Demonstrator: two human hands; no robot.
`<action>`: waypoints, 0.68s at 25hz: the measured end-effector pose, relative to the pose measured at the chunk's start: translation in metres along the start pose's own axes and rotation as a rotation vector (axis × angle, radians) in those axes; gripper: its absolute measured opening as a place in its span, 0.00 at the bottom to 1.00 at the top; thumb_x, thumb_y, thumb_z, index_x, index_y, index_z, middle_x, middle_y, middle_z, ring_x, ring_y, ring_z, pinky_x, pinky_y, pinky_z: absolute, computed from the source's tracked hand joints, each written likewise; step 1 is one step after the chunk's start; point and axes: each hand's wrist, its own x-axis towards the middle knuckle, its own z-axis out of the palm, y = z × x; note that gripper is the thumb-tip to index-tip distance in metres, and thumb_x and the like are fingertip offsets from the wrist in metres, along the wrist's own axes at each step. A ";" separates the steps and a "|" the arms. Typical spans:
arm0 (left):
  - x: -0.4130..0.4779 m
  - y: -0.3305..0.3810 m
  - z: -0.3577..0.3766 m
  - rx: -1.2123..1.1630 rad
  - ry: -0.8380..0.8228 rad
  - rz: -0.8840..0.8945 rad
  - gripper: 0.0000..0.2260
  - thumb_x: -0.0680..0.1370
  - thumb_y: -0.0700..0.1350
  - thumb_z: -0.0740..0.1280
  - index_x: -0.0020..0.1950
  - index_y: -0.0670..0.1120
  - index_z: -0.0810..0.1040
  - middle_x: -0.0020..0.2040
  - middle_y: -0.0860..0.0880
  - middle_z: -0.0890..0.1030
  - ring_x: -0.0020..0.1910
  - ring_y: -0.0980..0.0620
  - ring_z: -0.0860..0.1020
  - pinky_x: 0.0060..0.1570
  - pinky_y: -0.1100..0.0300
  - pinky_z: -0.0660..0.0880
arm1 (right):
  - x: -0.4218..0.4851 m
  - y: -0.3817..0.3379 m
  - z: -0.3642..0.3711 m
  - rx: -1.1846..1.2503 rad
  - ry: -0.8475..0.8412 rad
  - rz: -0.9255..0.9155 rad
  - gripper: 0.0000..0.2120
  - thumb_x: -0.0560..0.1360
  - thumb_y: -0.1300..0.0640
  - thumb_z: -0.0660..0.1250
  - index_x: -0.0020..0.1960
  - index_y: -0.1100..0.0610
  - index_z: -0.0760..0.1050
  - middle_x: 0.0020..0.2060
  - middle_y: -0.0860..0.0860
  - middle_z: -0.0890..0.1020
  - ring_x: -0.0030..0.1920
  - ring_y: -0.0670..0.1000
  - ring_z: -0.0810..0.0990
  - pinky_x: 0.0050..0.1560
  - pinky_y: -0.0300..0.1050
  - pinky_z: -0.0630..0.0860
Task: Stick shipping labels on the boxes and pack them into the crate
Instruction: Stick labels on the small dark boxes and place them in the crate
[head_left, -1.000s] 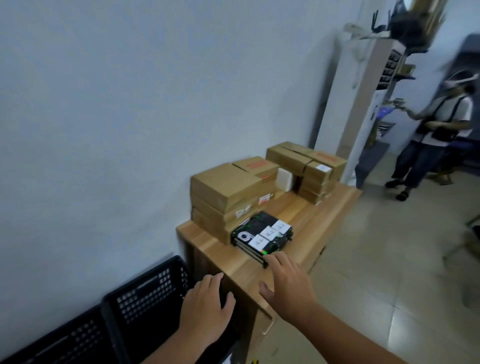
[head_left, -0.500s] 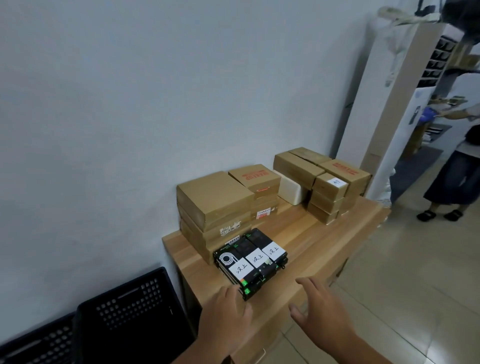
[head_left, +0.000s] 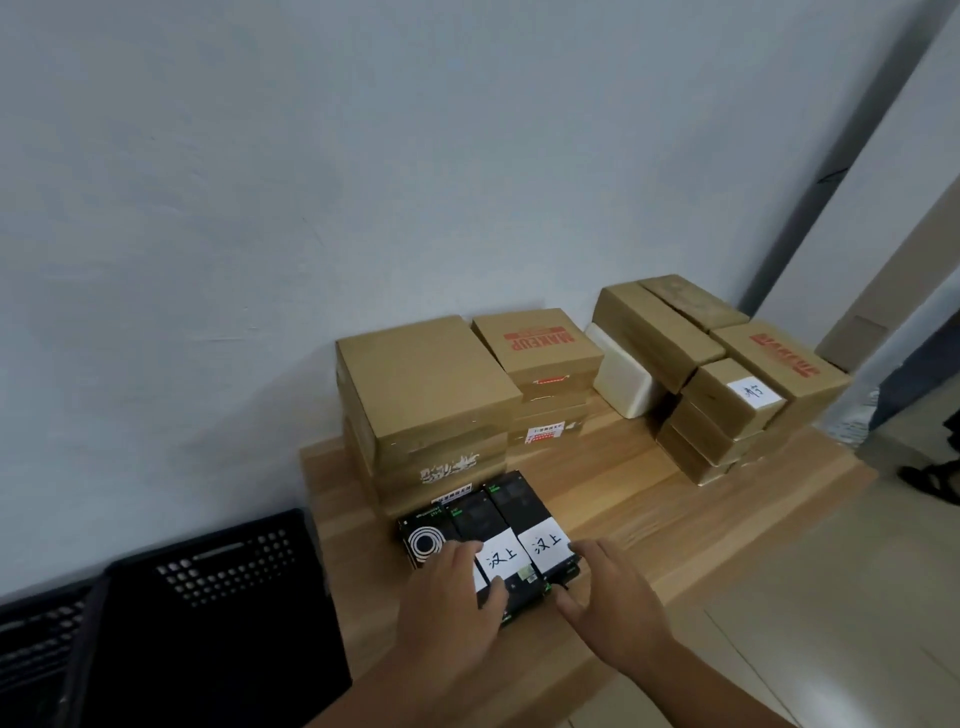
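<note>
Several black boxes (head_left: 498, 512) lie side by side in a low stack near the front of the wooden table (head_left: 649, 514). Two of them show white handwritten labels (head_left: 543, 548). My left hand (head_left: 447, 608) lies on top of the left box, covering part of a label. At the stack's right front corner is my right hand (head_left: 613, 603), fingers along the side and thumb at the front edge. A black perforated crate (head_left: 218, 577) stands on the floor left of the table.
Brown cardboard boxes (head_left: 421, 384) are piled against the wall behind the black ones. Further right are more brown boxes (head_left: 727, 395), one labelled, and a white foam block (head_left: 623, 379). Another person's sandalled foot (head_left: 930, 480) shows at the right edge.
Both hands moved forward from the table's front edge onto the black boxes. The view came closer and turned toward the wall.
</note>
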 end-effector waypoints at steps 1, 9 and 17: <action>0.006 0.007 0.009 0.024 -0.009 0.004 0.21 0.81 0.58 0.58 0.72 0.55 0.68 0.64 0.59 0.74 0.62 0.58 0.73 0.60 0.61 0.69 | 0.014 0.009 0.002 0.004 -0.024 -0.021 0.25 0.74 0.43 0.70 0.68 0.48 0.71 0.62 0.43 0.75 0.63 0.46 0.75 0.60 0.40 0.73; 0.059 0.062 0.087 0.140 -0.015 -0.140 0.20 0.82 0.51 0.57 0.74 0.51 0.68 0.67 0.53 0.72 0.66 0.53 0.69 0.68 0.59 0.65 | 0.122 0.093 0.012 0.078 -0.231 -0.174 0.28 0.75 0.45 0.71 0.72 0.51 0.70 0.66 0.46 0.74 0.65 0.48 0.74 0.63 0.43 0.73; 0.086 0.089 0.143 0.232 -0.037 -0.224 0.21 0.79 0.47 0.59 0.72 0.48 0.74 0.67 0.52 0.77 0.67 0.52 0.71 0.70 0.57 0.65 | 0.162 0.134 0.044 0.115 -0.446 -0.195 0.28 0.75 0.47 0.71 0.72 0.56 0.71 0.66 0.50 0.74 0.64 0.51 0.75 0.62 0.46 0.74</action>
